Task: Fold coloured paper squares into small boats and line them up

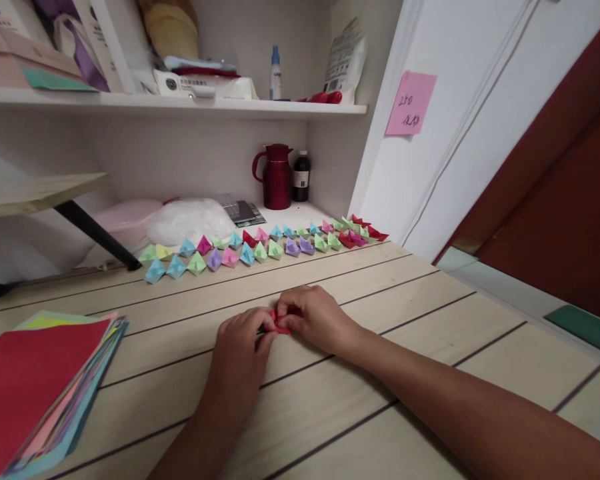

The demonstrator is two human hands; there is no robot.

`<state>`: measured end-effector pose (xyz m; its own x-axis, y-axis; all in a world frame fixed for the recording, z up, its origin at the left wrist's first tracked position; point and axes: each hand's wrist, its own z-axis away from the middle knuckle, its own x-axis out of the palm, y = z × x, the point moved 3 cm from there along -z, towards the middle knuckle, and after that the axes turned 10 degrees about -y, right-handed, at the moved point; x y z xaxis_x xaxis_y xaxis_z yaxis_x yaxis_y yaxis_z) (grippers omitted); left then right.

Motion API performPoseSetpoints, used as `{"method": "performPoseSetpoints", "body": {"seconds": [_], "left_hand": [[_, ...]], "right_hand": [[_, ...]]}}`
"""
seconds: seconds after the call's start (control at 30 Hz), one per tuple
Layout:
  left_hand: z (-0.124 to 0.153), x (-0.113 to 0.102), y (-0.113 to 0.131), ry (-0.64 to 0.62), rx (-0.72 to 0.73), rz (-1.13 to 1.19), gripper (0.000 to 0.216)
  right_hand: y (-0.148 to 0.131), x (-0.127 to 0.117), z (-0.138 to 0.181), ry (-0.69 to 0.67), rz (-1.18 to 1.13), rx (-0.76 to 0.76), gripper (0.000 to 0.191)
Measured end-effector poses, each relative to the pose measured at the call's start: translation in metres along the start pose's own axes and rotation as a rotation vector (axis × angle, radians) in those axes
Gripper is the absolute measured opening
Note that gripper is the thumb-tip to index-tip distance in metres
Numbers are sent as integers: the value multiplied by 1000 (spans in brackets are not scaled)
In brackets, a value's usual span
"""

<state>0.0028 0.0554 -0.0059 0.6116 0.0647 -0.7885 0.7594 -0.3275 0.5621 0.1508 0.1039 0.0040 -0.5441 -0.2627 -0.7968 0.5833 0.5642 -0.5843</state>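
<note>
A small piece of folded red paper [283,328] is pinched between both hands, low over the slatted wooden table [380,293]. My left hand [243,337] grips its left side with thumb and forefinger. From the right, my right hand [315,317] closes its fingers on the other side. Most of the paper is hidden by the fingers, so its exact folded shape does not show. Beyond the hands stand two long rows of small folded paper boats [247,253] in blue, green, pink, purple, yellow and red.
A stack of coloured paper sheets [35,380], red on top, lies at the left. Behind the boats are a white plastic bag [190,221], a red jug [277,177] and a dark bottle [301,177]. A shelf [130,100] with packages hangs above; a pink note [411,103] sticks to the wall.
</note>
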Motion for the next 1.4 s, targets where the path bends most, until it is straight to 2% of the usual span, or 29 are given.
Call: {"method": "performPoseSetpoints", "body": {"seconds": [0.13,0.27,0.37,0.57,0.7,0.8,1.03,1.23,1.3,1.4], "left_hand": [[1,-5,-3,59,-50,198,12],[2,-5,-6,71,-91,266,9],[0,-4,-4,51,-61,293,11],[2,-6,9,21,93,48,16],[5,-9,11,77,150,-57,13],[6,-11,9,120,145,-37,11],[4,-14,5,160,29,156,12],[5,-17,3,207,-112,244,12],[6,-17,2,221,-130,259,13],[6,-16,0,240,-128,268,13]], "right_hand": [[-3,-1,2,37,-80,69,7],[-4,-3,2,29,-137,102,7],[-3,-6,2,21,-143,122,7],[-1,-7,2,-21,-195,96,3],[-2,-7,2,-56,-236,80,4],[-2,-7,2,-56,-241,64,4],[2,-2,2,-134,-388,43,10],[-7,-17,5,-137,-488,-24,46],[-10,-17,5,-138,-514,-30,42],[-8,-10,2,-122,-634,25,25]]}}
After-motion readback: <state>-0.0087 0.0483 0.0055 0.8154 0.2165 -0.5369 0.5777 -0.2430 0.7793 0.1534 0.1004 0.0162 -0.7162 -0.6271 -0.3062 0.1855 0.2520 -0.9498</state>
